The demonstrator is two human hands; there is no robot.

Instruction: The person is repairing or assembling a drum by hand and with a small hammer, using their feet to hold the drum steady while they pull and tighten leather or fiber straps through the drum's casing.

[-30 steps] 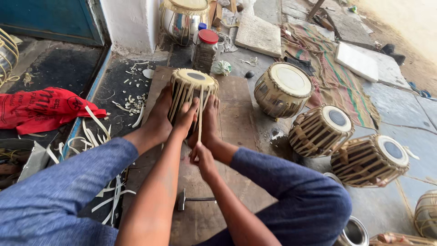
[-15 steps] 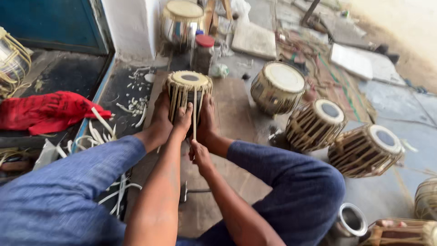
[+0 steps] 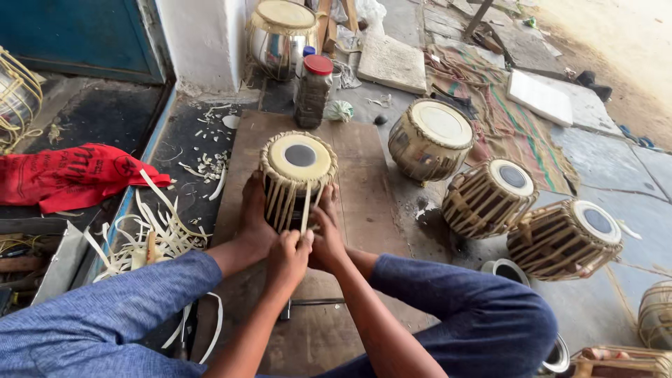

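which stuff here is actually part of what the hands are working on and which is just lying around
In hand:
small drum braced between both feet
pale strap pulled by left hand
right hand steadying the drum
wooden board under it

Lying about:
three other drums
red cloth
red-lidded jar
strap offcuts

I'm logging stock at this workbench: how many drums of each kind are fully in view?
Wooden strapped drums with a black centre spot: 3 — held drum
Metal-bodied drums: 2 —
Total: 5, leaving out partly cropped ones at the right edge.
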